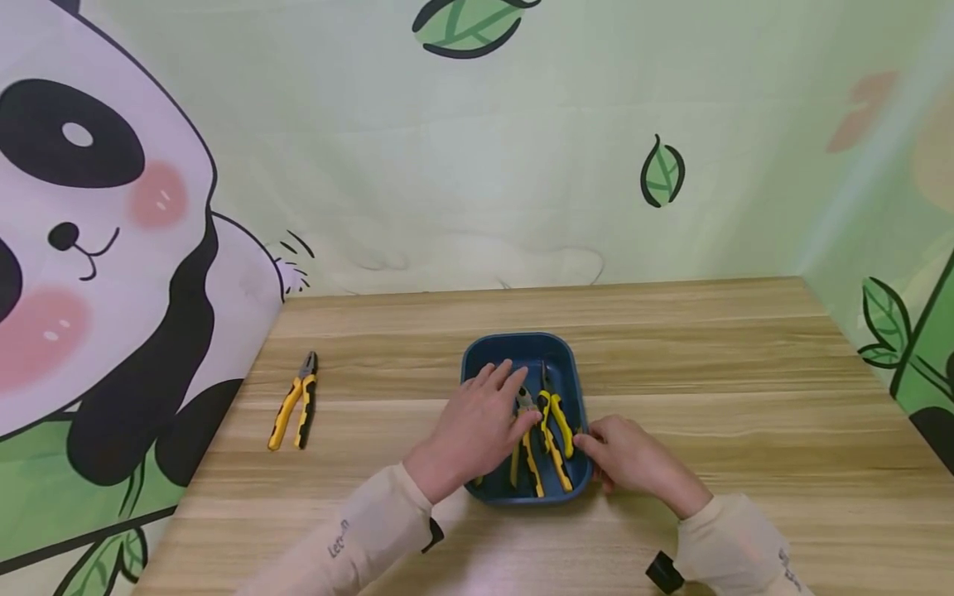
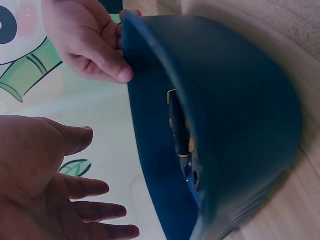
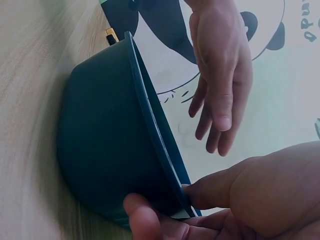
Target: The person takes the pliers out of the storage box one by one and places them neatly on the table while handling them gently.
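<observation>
A dark blue bin (image 1: 581,389) stands on the table, holding several pliers with yellow or yellow-and-black handles. One bright yellow handle (image 1: 562,426) lies along the bin's right side. My left hand (image 1: 477,426) hovers over the bin's left part, fingers spread and holding nothing, hiding some of the pliers. At the bin's near right rim, my right hand (image 1: 629,455) pinches the edge between thumb and fingers. That pinch also shows in the right wrist view, thumb (image 3: 210,190) inside the rim and fingers against the outer wall (image 3: 110,130).
Apart from the bin, a single pair of pliers (image 1: 307,401) with yellow-and-black handles lies at the table's left, jaws pointing away. Behind the wooden table (image 1: 708,372) hangs a backdrop (image 1: 335,165) with a panda and leaves.
</observation>
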